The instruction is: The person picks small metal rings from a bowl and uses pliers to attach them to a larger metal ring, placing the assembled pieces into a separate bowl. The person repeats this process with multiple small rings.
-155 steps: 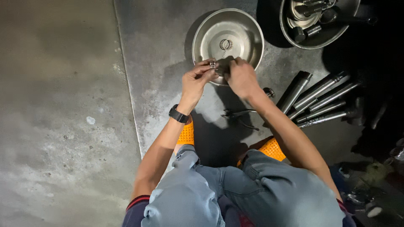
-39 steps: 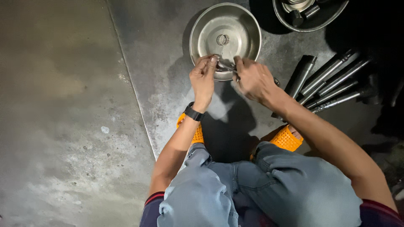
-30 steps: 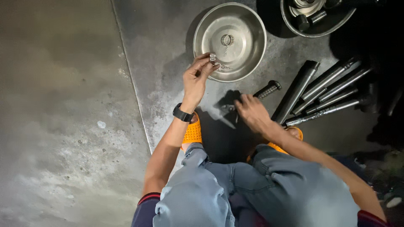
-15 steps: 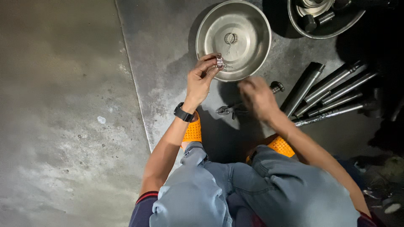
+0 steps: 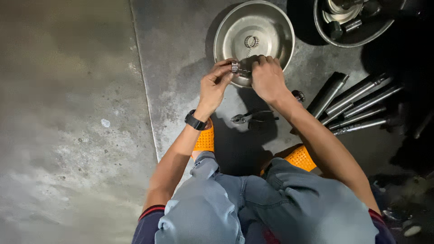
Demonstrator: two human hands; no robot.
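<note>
We pinch a small ribbed metal ring in our left hand over the near rim of the steel bowl, catching drops | right hand closes on its far-right end, what it holds hidden | pliers lie near, within reach.

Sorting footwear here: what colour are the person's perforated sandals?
Orange perforated sandals, clearest in the head view.

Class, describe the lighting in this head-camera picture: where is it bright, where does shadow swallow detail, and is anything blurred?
Head view: the steel bowl and both hands are well lit; the person's shadow darkens the floor around the pliers; the right edge is nearly black; the small metal part is too small to resolve.
</note>
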